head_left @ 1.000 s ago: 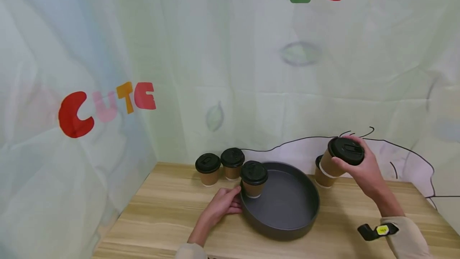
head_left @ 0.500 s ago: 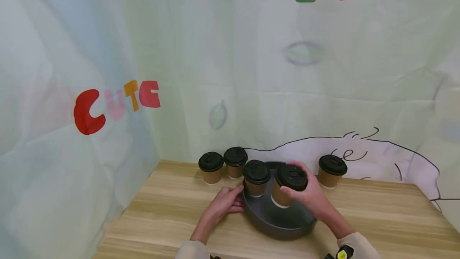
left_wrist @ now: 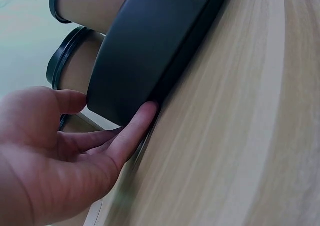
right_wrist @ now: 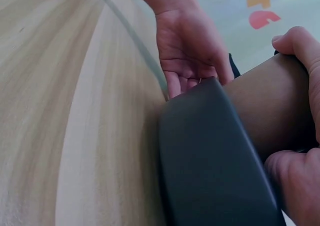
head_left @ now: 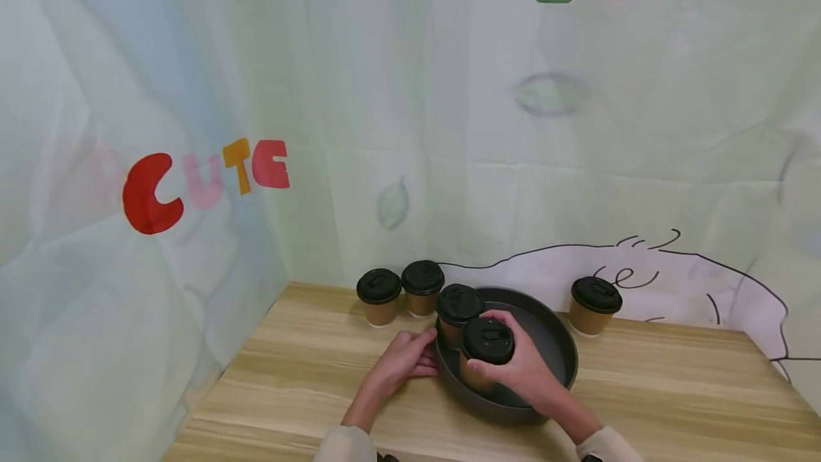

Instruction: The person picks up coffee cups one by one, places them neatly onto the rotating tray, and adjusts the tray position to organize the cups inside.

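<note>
My right hand point(head_left: 522, 369) grips a brown paper coffee cup point(head_left: 476, 373) with a black lid point(head_left: 489, 341), held upright inside the near left part of a round dark grey pan point(head_left: 564, 337). Thumb and fingers wrap the cup just under its lid. A second lidded cup point(head_left: 459, 305) stands in the pan, right behind the held one. At the pan's left side, my left hand point(head_left: 400, 362) steadies it. In the left wrist view, the left thumb point(left_wrist: 72, 101) touches the pan's rim, while the fingers point(left_wrist: 132, 133) reach its lower edge at the table.
Two more lidded cups, one at the left point(head_left: 378, 298) and one beside it point(head_left: 422, 289), stand behind my left hand. Another cup point(head_left: 594, 306) is at the back right of the wooden table point(head_left: 680, 391). A printed cloth point(head_left: 449, 127) hangs behind the table.
My right hand has carried its cup from above the back right, leftward and down into the pan. The left hand has stayed at the pan's side.
</note>
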The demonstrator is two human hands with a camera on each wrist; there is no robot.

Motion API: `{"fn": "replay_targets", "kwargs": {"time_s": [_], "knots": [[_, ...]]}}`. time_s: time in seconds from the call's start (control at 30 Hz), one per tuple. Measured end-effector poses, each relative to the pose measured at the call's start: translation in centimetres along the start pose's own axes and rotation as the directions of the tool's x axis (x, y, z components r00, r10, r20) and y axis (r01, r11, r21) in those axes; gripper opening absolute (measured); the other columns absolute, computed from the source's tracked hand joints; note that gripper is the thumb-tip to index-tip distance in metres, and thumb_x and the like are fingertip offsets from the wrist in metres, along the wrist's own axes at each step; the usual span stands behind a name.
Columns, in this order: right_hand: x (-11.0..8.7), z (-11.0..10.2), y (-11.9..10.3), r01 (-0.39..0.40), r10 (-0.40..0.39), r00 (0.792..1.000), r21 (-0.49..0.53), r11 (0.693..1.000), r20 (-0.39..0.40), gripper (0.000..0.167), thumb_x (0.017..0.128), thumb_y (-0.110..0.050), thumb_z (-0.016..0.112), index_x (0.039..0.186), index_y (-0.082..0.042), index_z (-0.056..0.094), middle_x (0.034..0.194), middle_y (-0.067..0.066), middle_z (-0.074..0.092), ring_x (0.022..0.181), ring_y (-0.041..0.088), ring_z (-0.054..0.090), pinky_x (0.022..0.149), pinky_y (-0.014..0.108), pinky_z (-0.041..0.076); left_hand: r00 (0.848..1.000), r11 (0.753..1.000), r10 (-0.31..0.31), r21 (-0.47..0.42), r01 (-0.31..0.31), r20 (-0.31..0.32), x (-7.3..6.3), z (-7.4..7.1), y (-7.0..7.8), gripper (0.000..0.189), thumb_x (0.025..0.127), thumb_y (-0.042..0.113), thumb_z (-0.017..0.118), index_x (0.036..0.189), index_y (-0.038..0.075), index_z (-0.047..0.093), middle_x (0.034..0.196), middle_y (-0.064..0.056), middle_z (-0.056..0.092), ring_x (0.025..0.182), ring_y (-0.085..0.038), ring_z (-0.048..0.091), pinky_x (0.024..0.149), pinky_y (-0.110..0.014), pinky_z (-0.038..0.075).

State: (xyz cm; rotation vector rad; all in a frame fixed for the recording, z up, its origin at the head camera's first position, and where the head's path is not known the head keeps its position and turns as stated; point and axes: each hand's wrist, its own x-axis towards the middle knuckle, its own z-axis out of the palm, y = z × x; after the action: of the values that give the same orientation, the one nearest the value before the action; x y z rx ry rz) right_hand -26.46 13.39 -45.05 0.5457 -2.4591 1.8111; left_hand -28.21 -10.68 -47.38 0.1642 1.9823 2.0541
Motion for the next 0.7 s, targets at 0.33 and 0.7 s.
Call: {"fn": "replay_targets", "kwargs": {"time_s": [0.33,0.7], "knots": [[-0.11,0.65,0.37,-0.013,0.011,0.997,0.025,1.0,0.07,0.077,0.076,-0.024,0.094,0.14,-0.023,0.051,0.13,0.004,0.061,0.119,0.024,0.058,0.106,0.037,0.043,1.0,1.0,0.008,0.014,-0.009,0.014,-0.01,-0.02,0.08,0.045,0.11,0.025,0.048,0.118,-0.018,0.059,0.088,-0.012,0.066,0.078,-0.018,0.066,0.083,-0.045,0.062],[-0.05,0.83,0.57,-0.032,0.029,0.995,0.034,0.999,0.093,0.081,0.075,-0.026,0.096,0.141,-0.028,0.05,0.134,0.001,0.058,0.12,0.023,0.056,0.106,0.041,0.043,1.0,1.0,0.004,0.02,-0.005,0.026,-0.13,-0.04,0.25,0.047,0.11,0.025,0.047,0.119,-0.019,0.058,0.09,-0.013,0.066,0.079,-0.018,0.067,0.085,-0.045,0.062]]}}
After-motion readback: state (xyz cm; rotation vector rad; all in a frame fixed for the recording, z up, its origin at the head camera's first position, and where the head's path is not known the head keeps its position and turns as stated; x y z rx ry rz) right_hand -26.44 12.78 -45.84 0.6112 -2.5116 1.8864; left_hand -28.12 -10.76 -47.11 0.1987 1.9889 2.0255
